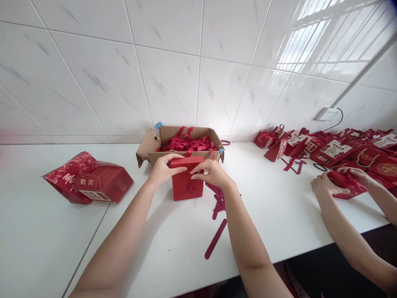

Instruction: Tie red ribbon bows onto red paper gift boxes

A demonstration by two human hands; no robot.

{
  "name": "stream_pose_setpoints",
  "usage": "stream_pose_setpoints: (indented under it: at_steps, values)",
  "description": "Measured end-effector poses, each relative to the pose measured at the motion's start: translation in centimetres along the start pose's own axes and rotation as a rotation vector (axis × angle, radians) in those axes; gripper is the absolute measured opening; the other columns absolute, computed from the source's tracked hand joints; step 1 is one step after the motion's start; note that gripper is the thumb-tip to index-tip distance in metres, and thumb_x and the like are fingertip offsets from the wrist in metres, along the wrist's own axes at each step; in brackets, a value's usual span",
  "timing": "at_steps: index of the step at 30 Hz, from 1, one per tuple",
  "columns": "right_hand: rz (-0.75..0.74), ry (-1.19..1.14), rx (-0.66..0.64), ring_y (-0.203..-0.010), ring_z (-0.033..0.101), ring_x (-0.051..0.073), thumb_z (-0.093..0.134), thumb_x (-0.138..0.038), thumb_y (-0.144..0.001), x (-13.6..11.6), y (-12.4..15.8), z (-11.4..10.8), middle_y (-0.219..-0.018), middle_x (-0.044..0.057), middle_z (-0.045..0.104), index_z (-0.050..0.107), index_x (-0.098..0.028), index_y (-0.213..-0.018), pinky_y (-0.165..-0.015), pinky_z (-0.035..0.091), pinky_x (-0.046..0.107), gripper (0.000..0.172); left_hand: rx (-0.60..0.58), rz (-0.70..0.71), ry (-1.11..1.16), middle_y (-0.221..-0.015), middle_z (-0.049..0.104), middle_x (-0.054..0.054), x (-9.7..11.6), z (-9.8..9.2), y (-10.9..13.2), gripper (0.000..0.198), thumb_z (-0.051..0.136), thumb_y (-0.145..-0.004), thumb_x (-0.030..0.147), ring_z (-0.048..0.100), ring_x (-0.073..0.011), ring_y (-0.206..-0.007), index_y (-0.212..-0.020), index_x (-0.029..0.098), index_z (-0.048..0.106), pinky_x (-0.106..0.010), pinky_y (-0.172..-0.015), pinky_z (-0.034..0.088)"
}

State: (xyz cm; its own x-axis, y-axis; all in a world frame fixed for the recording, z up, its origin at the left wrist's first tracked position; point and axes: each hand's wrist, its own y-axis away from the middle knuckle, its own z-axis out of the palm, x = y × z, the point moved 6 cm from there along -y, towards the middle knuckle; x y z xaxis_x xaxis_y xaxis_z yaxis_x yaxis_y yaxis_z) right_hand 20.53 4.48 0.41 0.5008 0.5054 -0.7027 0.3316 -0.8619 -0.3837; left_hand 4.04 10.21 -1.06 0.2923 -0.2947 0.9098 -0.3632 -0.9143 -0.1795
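Note:
A plain red gift box (187,188) stands upright on the white table in front of me. My left hand (163,170) is closed on its upper left corner, thumb on the near face and fingers along the top edge. At the upper right, my right hand (212,171) pinches the box's edge, fingertips against the near face. A dark red ribbon or strap end shows low on that face. Dark red strips (216,239) lie beside my right forearm. Just behind the box, a cardboard carton (161,158) holds a heap of red ribbons (189,142).
Two printed red gift boxes (107,182) lie at the left. On the right, many finished-looking red boxes (333,151) crowd along the tiled wall, below a white power strip (327,113). A co-worker's hands (325,184) hold a red box there. Blue clips grip the carton's corners.

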Motion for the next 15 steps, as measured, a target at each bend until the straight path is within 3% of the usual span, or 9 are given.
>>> stream_pose_setpoints:
  at_steps: [5,10,13,15]
  values:
    - [0.0,0.018,0.023,-0.074,0.061,0.015,0.071,-0.029,-0.078,0.0,-0.1,0.0,-0.083,0.002,0.073,0.075,-0.021,-0.086,-0.068,0.047,0.027,0.012,-0.002,0.018,-0.237,-0.081,0.066,-0.004,-0.4,-0.3,-0.2,0.042,0.07,-0.068,0.06,0.061,-0.02,-0.072,-0.077,0.018,0.07,-0.03,-0.06,0.046]
    - [0.013,0.019,0.057,-0.073,0.061,0.015,0.071,-0.032,-0.078,0.0,0.0,-0.1,-0.082,0.002,0.072,0.073,-0.021,-0.088,-0.07,0.048,0.029,0.015,0.011,0.098,-0.32,-0.077,0.063,-0.003,0.2,-0.5,0.0,0.04,0.065,-0.072,0.06,0.056,-0.0168,-0.067,-0.071,0.02,0.071,-0.029,-0.057,0.042]
    - [-0.021,0.061,0.149,-0.07,0.061,0.014,0.07,-0.032,-0.079,-0.3,0.0,-0.4,-0.079,0.0,0.071,0.072,-0.023,-0.083,-0.092,0.046,0.038,0.01,0.005,0.122,-0.349,-0.073,0.061,-0.002,0.6,-0.4,0.1,0.042,0.064,-0.072,0.062,0.055,-0.0169,-0.066,-0.068,0.021,0.07,-0.029,-0.057,0.041]
    - [-0.073,0.082,0.197,-0.068,0.06,0.013,0.07,-0.033,-0.079,-0.5,0.0,-0.5,-0.076,-0.002,0.071,0.071,-0.024,-0.081,-0.107,0.035,0.047,0.009,0.001,0.136,-0.369,-0.072,0.061,-0.002,0.8,-0.4,0.2,0.041,0.064,-0.072,0.062,0.055,-0.0169,-0.066,-0.068,0.021,0.07,-0.029,-0.057,0.041]
